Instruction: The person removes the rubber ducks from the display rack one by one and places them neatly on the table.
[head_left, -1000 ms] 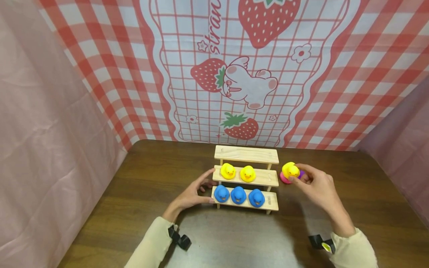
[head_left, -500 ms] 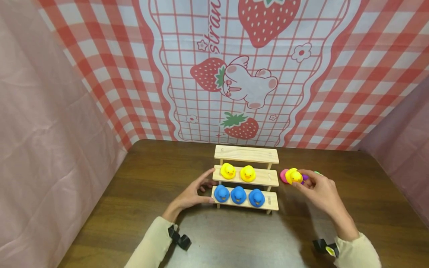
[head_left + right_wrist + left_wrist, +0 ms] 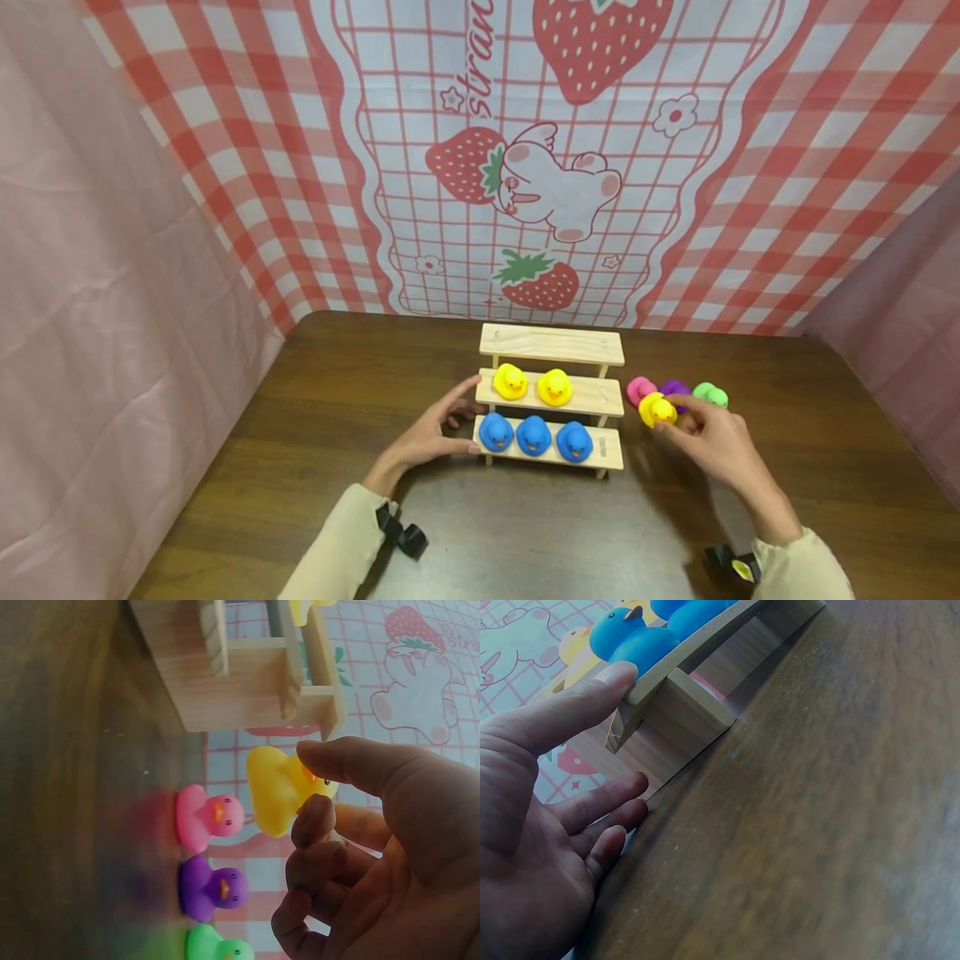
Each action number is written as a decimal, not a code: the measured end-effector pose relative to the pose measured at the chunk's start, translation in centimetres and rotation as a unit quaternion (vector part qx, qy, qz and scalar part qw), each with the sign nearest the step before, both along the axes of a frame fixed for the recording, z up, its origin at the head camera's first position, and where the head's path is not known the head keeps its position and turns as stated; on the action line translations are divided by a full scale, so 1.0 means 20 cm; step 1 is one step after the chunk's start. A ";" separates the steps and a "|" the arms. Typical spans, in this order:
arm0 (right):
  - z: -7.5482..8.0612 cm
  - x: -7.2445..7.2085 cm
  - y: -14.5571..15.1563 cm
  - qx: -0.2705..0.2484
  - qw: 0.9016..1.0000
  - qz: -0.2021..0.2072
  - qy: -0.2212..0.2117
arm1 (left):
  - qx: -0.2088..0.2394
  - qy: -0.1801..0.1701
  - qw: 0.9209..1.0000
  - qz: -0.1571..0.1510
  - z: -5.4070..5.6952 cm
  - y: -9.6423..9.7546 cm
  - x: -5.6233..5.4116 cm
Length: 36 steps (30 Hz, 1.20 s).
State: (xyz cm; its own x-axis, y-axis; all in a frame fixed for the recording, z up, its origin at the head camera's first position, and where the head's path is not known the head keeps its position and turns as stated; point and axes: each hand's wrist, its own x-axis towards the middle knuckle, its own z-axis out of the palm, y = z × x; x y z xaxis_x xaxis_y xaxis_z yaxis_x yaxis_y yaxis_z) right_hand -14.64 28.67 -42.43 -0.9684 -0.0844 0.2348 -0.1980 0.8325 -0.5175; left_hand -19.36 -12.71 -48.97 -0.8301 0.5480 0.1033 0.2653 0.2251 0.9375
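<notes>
Between its thumb and fingertips, my right hand (image 3: 716, 437) pinches a yellow rubber duck (image 3: 657, 411). In the right wrist view this yellow duck (image 3: 274, 791) is held above the table, beside the rack's end. My left hand (image 3: 431, 429) touches the left end of a three-step wooden rack (image 3: 551, 343). Its thumb (image 3: 592, 705) lies straight against the lowest step, and the other fingers are loosely extended. Two yellow ducks, one of them the left yellow duck (image 3: 510, 382), sit on the middle step. Three blue ducks, including the middle blue duck (image 3: 533, 437), line the lowest step.
Right of the rack, a pink duck (image 3: 641, 390), a purple duck (image 3: 677, 394) and a green duck (image 3: 710, 395) stand on the brown table (image 3: 360, 367). A strawberry-print checked cloth (image 3: 697, 250) hangs behind the table.
My right hand has lowered the yellow duck and drawn it slightly towards me, so the pink, purple and green ducks show more. My left hand and the rack have stayed in place.
</notes>
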 end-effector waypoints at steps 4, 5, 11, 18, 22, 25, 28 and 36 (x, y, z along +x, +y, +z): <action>-0.02 0.00 0.00 0.002 1.000 0.003 -0.009 | -0.001 0.000 1.000 0.001 0.00 0.00 0.00; -0.02 0.00 0.00 0.002 1.000 0.002 -0.009 | -0.002 0.000 1.000 0.001 0.00 0.00 0.00; -0.05 0.00 0.00 0.005 1.000 0.001 -0.013 | -0.002 0.001 1.000 0.000 0.00 0.00 0.00; -0.09 0.00 0.00 0.003 1.000 0.007 -0.027 | 0.001 -0.001 1.000 0.000 0.00 0.00 0.00; -0.11 -0.01 0.01 -0.002 0.999 0.011 -0.035 | 0.004 -0.002 1.000 0.000 0.00 0.00 0.00; -0.13 -0.02 0.01 -0.006 0.999 0.013 -0.042 | 0.003 -0.001 1.000 0.000 0.00 0.00 0.00; -0.15 -0.02 0.01 -0.009 0.999 0.013 -0.049 | 0.002 -0.001 1.000 0.000 0.00 0.00 0.00; -0.17 -0.03 0.02 -0.016 0.997 0.010 -0.070 | -0.001 0.000 1.000 0.000 0.00 0.00 0.00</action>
